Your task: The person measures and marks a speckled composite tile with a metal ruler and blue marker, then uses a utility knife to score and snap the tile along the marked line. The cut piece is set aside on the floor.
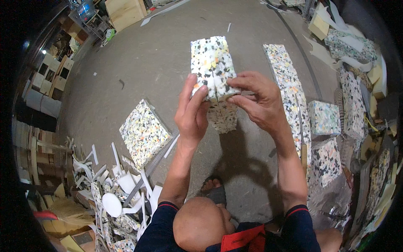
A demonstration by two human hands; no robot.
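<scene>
In front of me stands a tall block of white foam speckled with black, yellow and orange. A seam runs down its top, and it shows as two pieces side by side. My left hand grips the near left corner, two fingers lying over the top. With thumb and fingers, my right hand pinches the near right corner beside the seam. More speckled foam shows below the hands. On the floor to the left lies a flat square foam slab, touched by neither hand.
Long speckled foam strips lie to the right, with smaller foam blocks beyond them. White foam offcuts are heaped at the lower left, near a straw broom. A wooden board leans at the back left. My sandalled foot is below.
</scene>
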